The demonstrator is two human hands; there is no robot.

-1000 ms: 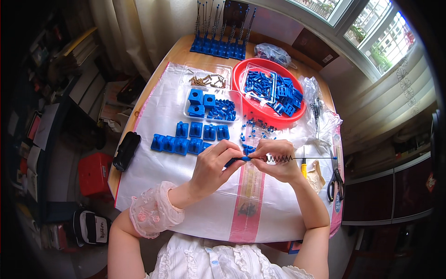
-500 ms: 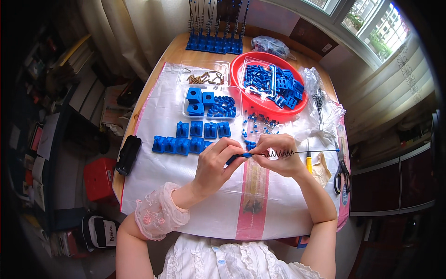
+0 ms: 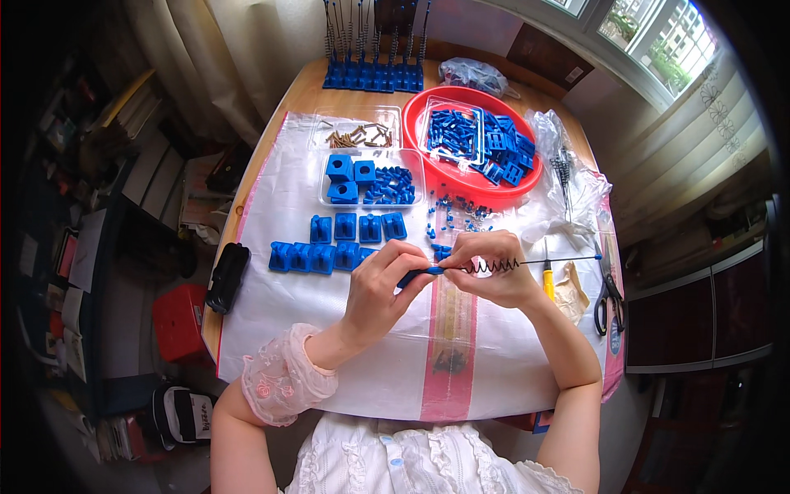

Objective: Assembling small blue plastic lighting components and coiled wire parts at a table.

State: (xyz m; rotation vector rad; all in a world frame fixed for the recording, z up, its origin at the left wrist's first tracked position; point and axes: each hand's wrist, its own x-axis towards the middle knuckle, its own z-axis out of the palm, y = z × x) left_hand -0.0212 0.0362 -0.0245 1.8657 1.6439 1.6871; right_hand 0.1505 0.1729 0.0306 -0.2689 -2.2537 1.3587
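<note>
— What are the hands holding?
— The left hand [image 3: 380, 288] is pinching a blue sleeve [image 3: 418, 274] on a thin rod [image 3: 568, 260]; the right hand [image 3: 491, 265] is gripping the black spring [image 3: 492, 266] coiled around that rod.
— And what is lying behind them?
— Blue blocks [image 3: 337, 244] are sitting in rows on the white sheet [image 3: 280, 189], and a red bowl [image 3: 527, 177] of blue parts is standing farther back.

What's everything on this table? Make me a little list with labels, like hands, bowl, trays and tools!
Left hand: pinches the blue end of a thin rod
Right hand: grips the rod with black spring on it
Red bowl: small blue plastic parts
Clear tray: blue blocks and bits
Second tray: brownish screws
Blue blocks: rows on the white sheet
Scissors: at right edge
Screwdriver: yellow handle, beside right hand
</note>
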